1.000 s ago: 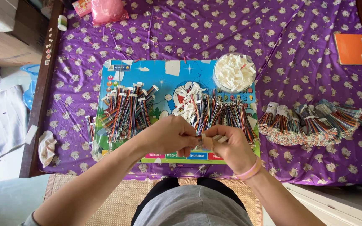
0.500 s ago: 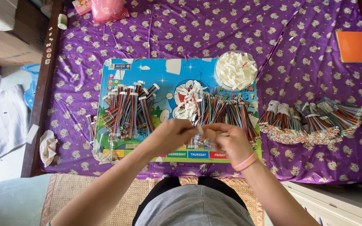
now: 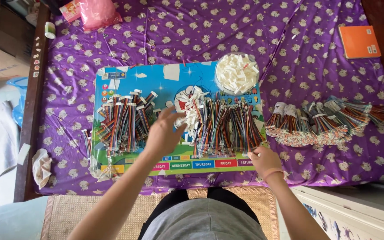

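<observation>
The thin, light, floppy coloured wires point(image 3: 227, 129) are best pinched near their white connectors, toward which the left hand point(image 3: 163, 133) is spread with open fingers, while the right hand point(image 3: 263, 160) is closed on some wire ends.

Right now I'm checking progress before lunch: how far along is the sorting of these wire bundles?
Done, it seems: banded multicoloured wire bundles lie in a row on the purple cloth, and more lie on the board's left. In hand: the left hand reaches toward small white connectors; the right hand touches the loose wires. Left: that middle pile and a clear bowl of white connectors.
</observation>
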